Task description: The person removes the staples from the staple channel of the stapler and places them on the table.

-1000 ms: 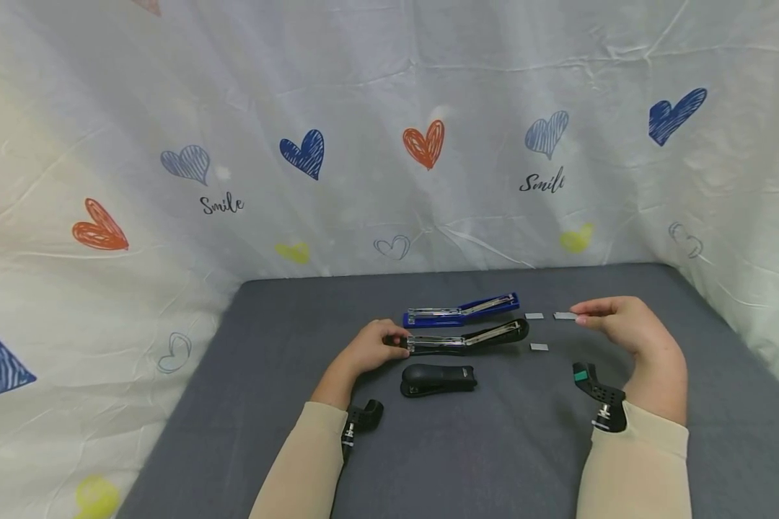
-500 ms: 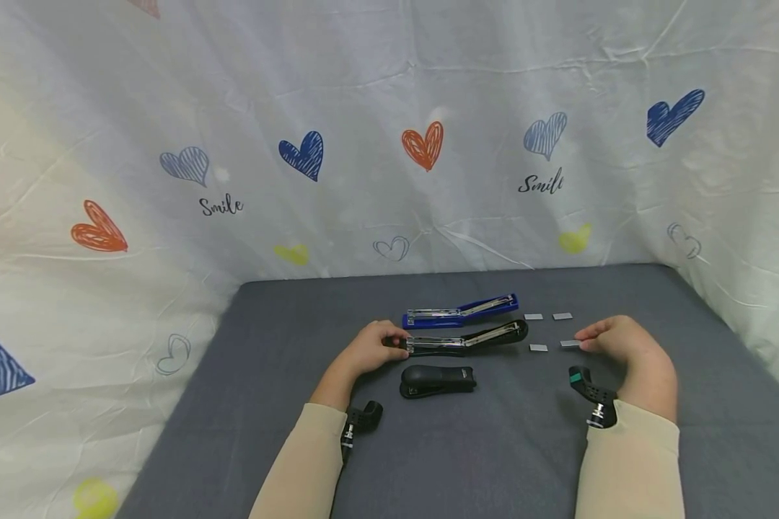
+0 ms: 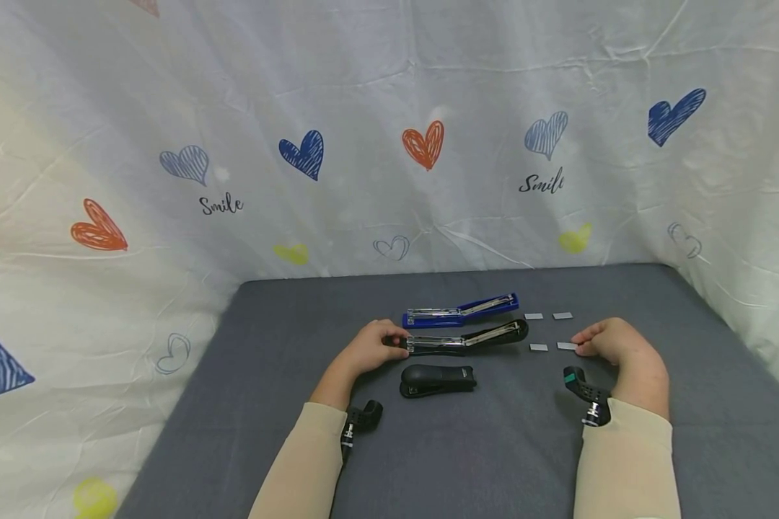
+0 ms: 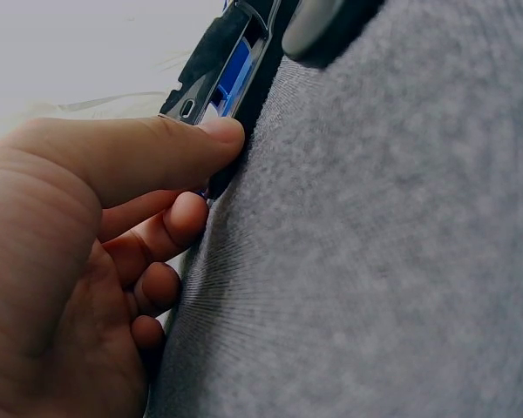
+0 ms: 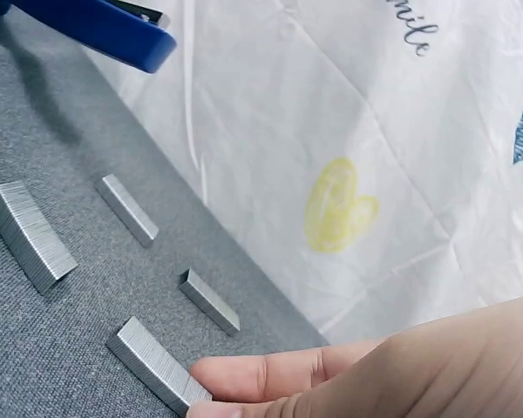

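Observation:
An opened black stapler [image 3: 435, 343] lies on the grey cloth, its metal staple channel showing. My left hand [image 3: 371, 346] pinches its left end between thumb and fingers; the left wrist view shows the thumb [image 4: 220, 131] against the stapler's edge. In the right wrist view, my right hand [image 5: 331, 383] pinches one end of a staple strip [image 5: 152, 361], which appears to lie on the cloth. Three more strips are near it: a near-left strip [image 3: 538, 347], a far-left strip [image 3: 534, 316] and a far-right strip [image 3: 562, 316].
An opened blue stapler [image 3: 433, 317] lies just behind the black one. A second black stapler [image 3: 438, 380], folded closed, is in front. The grey-covered table [image 3: 493, 447] ends at a white curtain [image 3: 350, 216] printed with hearts.
My right hand has left the far-right staple strip, come toward me with another strip, and shifted slightly left beside the near-left one. The left hand and staplers have stayed put.

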### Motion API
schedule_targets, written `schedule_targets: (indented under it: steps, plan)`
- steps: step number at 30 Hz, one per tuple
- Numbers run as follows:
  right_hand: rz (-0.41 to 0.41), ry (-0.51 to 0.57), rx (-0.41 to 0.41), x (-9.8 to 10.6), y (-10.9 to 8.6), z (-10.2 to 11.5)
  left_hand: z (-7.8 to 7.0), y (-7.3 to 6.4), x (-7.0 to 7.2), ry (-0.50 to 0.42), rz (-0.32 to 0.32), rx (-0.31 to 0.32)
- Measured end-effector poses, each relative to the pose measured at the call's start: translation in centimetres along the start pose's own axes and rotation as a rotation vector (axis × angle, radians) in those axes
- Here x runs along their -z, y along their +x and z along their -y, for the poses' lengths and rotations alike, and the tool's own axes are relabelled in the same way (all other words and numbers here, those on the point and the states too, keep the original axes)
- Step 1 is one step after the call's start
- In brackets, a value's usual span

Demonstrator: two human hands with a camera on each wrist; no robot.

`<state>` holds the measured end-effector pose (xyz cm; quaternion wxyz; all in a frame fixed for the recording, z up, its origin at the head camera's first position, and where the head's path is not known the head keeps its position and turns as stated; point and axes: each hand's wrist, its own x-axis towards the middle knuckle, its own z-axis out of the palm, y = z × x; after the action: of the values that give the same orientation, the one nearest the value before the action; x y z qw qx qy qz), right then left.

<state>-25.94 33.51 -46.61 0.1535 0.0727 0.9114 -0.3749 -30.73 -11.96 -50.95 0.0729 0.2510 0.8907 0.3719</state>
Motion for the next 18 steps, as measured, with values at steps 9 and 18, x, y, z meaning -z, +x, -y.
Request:
schedule_targets:
  steps: [9, 18]
  plan:
    - [-0.011, 0.025, 0.091, 0.2, -0.6, 1.3, 0.1, -0.2, -0.1, 0.005, -0.009, -0.025]
    - [-0.102, 0.018, 0.237, 0.4, -1.3, 5.1, 0.2, 0.0, -0.1, 0.006, -0.006, -0.022]
